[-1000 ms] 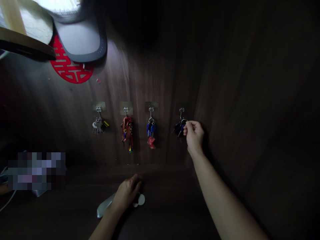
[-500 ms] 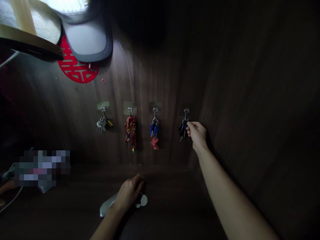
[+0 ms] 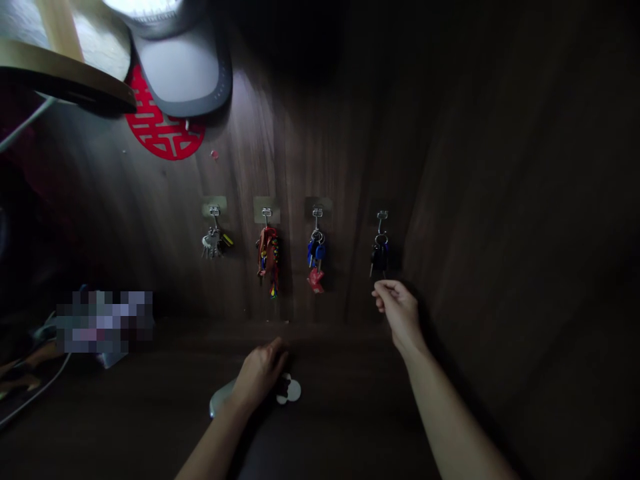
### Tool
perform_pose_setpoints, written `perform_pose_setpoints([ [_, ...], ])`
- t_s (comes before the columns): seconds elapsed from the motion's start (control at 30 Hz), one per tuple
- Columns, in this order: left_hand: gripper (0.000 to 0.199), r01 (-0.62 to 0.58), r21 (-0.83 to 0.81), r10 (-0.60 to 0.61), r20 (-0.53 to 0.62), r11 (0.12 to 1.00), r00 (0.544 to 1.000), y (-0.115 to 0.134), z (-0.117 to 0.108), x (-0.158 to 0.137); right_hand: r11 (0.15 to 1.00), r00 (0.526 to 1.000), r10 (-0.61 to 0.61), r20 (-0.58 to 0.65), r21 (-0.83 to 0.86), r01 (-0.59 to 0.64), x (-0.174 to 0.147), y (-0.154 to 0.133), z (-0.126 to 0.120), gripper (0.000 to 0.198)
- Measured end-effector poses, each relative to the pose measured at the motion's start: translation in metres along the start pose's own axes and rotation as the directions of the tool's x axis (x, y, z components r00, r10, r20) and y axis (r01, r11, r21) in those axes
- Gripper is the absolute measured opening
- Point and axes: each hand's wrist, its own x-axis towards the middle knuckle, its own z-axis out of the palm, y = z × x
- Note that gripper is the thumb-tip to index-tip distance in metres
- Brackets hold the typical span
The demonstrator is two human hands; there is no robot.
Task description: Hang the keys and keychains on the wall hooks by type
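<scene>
My right hand (image 3: 399,312) is just below a bunch of dark keys (image 3: 380,257) on the rightmost wall hook (image 3: 382,215). Its thumb and index finger are pressed together close to the key tips, with nothing visible between them. Low in the view, my left hand (image 3: 260,371) rests palm down on the dark wooden surface (image 3: 340,400), fingers loosely stretched. Beneath and behind it shows a smooth grey object (image 3: 221,397), partly hidden by the wrist. A small white and black piece (image 3: 290,389) lies beside the left fingers.
Further left hang blue keys with a red tag (image 3: 316,257), a red and brown beaded bunch (image 3: 269,253) and silver keys (image 3: 214,242). A grey cap (image 3: 183,73) covers part of a red cut-out ornament (image 3: 173,143). A pale cable (image 3: 43,393) runs at left.
My right hand has let go of the dark keys and dropped below them; they hang on the hook. My left hand stays on the surface. The whole view has shifted slightly.
</scene>
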Motion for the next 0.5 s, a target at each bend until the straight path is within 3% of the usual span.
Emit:
perform_pose_setpoints([
  [0.17, 0.018, 0.096, 0.083, -0.095, -0.014, 0.992, 0.995, -0.003, -0.008, 0.001, 0.997, 0.986, 0.053, 0.159, -0.062, -0.044, -0.036, 0.026, 0.014, 0.03],
  [0.33, 0.02, 0.164, 0.048, -0.161, -0.07, 0.985, 0.985, -0.01, -0.014, 0.002, 0.989, 0.908, 0.039, 0.416, -0.144, 0.024, -0.08, 0.056, 0.032, 0.024],
  [0.43, 0.021, 0.229, 0.068, -0.222, -0.098, 0.971, 0.97, -0.016, -0.017, 0.001, 0.944, 0.788, -0.025, 0.615, -0.246, 0.221, -0.105, 0.056, 0.037, 0.015],
  [0.5, 0.021, 0.264, 0.101, -0.253, -0.111, 0.959, 0.961, -0.021, -0.019, -0.001, 0.895, 0.659, -0.04, 0.751, -0.266, 0.358, -0.117, 0.048, 0.038, 0.015],
])
